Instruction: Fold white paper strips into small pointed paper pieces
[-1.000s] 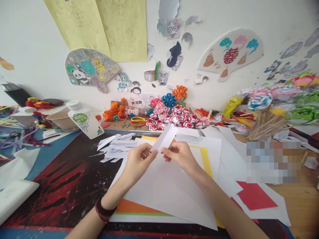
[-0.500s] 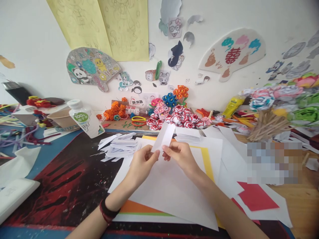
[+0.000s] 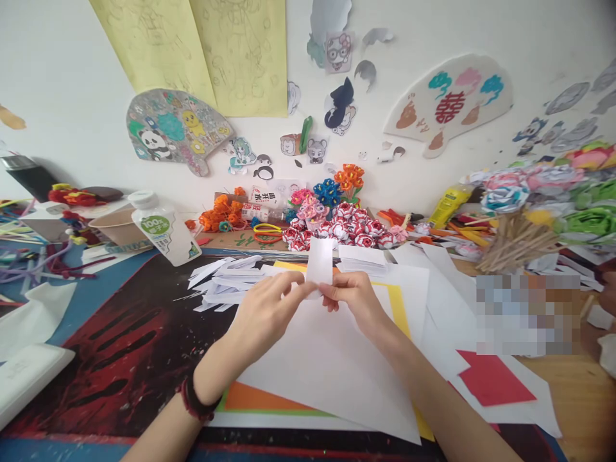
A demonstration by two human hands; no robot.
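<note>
A small white paper strip stands nearly upright between my two hands, over large white sheets of paper. My left hand has its thumb and fingertips on the strip's lower edge. From the other side, my right hand pinches the lower right corner, the other fingers curled behind. The strip's bottom is partly covered by my fingers. To the left lies a loose pile of folded white paper strips. Just beyond my right hand sits a neat stack of white paper slips.
Red-and-white paper flowers and orange flowers line the wall. A white bottle stands back left. Red paper lies at right, below a bundle of sticks. A white box-like object is at left.
The paper strip has turned from a rightward tilt to nearly upright. My left hand has rolled over, its thumb and fingers now closing on the strip's lower edge. The right hand has barely moved.
</note>
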